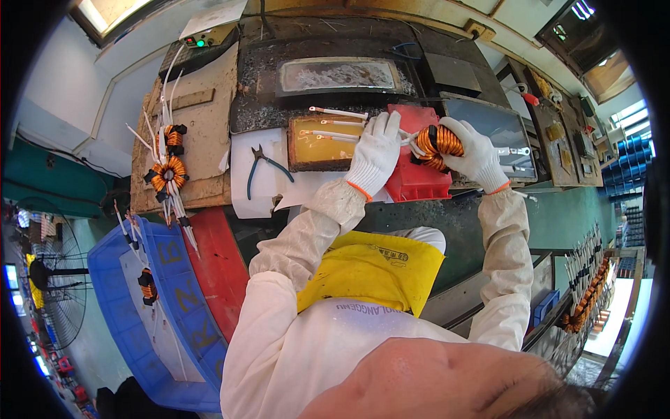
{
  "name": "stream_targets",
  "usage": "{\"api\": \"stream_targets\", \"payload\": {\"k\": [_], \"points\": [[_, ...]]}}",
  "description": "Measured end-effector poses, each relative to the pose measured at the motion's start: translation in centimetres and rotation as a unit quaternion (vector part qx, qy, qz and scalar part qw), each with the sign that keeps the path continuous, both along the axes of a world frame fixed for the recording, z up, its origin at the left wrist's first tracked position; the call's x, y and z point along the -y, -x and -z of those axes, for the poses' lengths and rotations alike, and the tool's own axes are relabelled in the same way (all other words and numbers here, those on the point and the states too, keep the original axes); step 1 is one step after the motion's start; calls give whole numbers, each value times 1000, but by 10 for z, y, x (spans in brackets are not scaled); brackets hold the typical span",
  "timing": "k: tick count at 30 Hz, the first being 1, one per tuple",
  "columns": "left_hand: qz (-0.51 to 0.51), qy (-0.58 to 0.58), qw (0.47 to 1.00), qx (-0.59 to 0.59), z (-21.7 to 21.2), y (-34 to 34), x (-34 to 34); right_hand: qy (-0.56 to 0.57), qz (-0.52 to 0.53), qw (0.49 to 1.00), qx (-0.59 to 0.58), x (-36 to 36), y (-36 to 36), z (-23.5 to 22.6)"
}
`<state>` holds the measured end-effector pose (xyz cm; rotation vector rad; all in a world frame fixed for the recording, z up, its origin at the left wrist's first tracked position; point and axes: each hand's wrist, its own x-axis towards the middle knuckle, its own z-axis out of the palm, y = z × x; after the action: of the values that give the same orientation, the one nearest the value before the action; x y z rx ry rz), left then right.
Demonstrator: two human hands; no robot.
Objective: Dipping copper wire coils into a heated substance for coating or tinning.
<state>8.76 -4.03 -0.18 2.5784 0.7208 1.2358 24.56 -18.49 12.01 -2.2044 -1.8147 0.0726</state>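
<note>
Scanning from the far left of the grip, I saw a blue crate [122, 293] holding one copper-wound coil [147, 286] with white leads, well apart from both hands. Beside it stood a red crate edge [220, 269]. Above these, on a worn brown board [202, 150], lay two more wound coils [169, 171] with long white leads, also well away from the grip.

Nearer the grip, a pair of green-handled cutters [264, 167] lay on white sheeting [244, 174], to the left of the left hand. Just left of that hand sat a shallow yellow tray [317, 150], and several white-sleeved leads [338, 112] with bare copper tips reached over it.

The left hand [375, 153], in a white glove, was closed narrowly on the white leads [410, 142] of the toroidal coil [438, 145], pinching them just left of the winding. The right hand [474, 153], also gloved white, was wrapped around the coil, its fingers closed over the copper winding. The coil was held between both hands, directly above a red tray [415, 178] resting on the dark bench [426, 216].

Right of the grip lay a flat grey plate [502, 129]. Farther right and lower, well apart, a row of finished coils [583, 300] with white leads lay on a rack.
</note>
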Motion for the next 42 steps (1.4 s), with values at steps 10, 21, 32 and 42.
{"api": "stream_targets", "payload": {"k": [10,21,32,42], "points": [[23,-104,978,-178,-12,8,1,5,5,1000,-2,-3,1,-1],[44,-87,984,-149,-3,7,-6,29,20,999,6,-4,2,-1],[69,-50,990,-111,1,11,-8,39,10,999,24,-10,4,-5],[92,8,990,-107,-2,16,-9,61,12,998,28,-15,7,-8]]}}
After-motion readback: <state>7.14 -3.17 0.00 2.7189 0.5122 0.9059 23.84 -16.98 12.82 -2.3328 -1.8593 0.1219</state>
